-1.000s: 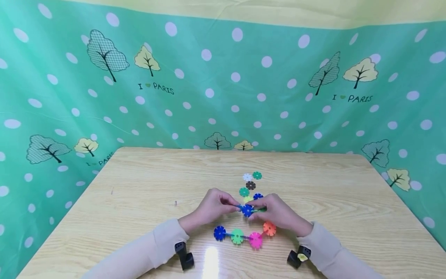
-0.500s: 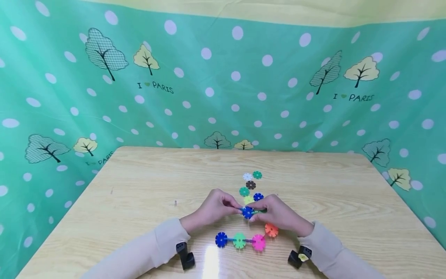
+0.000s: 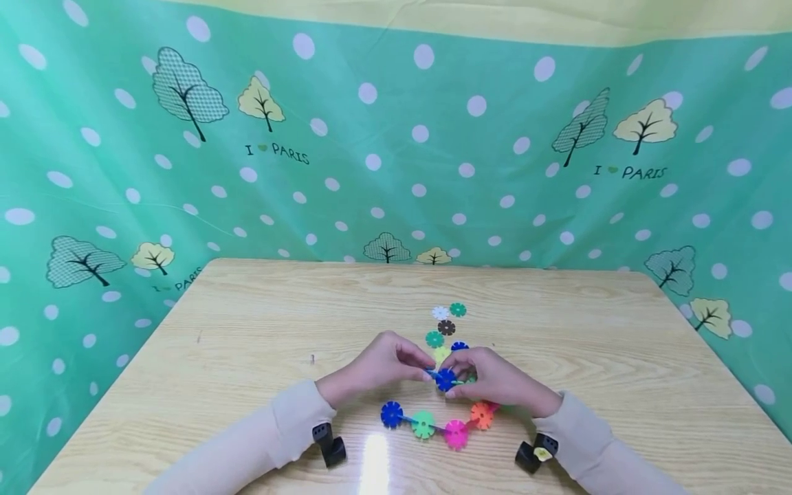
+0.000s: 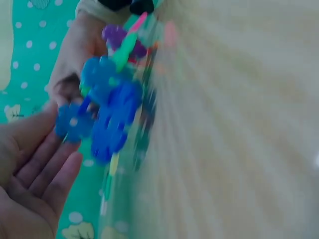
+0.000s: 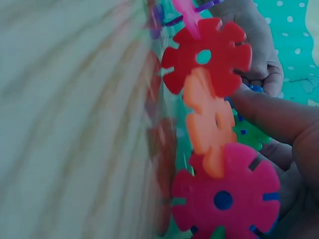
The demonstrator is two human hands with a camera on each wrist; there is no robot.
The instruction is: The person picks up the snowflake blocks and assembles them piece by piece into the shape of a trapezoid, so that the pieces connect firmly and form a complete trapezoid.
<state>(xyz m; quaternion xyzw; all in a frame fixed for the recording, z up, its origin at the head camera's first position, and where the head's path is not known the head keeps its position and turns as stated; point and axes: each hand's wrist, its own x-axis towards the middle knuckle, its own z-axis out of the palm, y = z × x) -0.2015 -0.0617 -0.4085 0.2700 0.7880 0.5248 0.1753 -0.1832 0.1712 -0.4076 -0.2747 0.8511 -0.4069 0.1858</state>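
Observation:
Over the middle of the table, my left hand (image 3: 390,361) pinches a light blue notched plastic disc (image 4: 74,122) between thumb and fingers. This disc meets a dark blue notched disc (image 3: 445,379) at a slant, between both hands. My right hand (image 3: 495,378) holds a green disc (image 5: 251,130) linked on the other side, its fingertips right at the dark blue one. From there the linked chain loops toward me: crimson disc (image 5: 224,196), orange disc (image 3: 482,415), red disc (image 5: 207,57), pink disc (image 3: 456,434), light green disc (image 3: 423,425) and another dark blue disc (image 3: 392,414).
Beyond the hands lie loose discs: white (image 3: 440,313), dark green (image 3: 458,309), brown (image 3: 446,327), teal green (image 3: 435,339), yellow (image 3: 441,355) and blue (image 3: 460,347). A polka-dot curtain (image 3: 346,137) hangs behind the wooden table (image 3: 247,330).
Both hands stay close together, and the dark blue disc between them has shifted slightly right. The hanging chain has swung, with its left end now a little higher than half a second ago.

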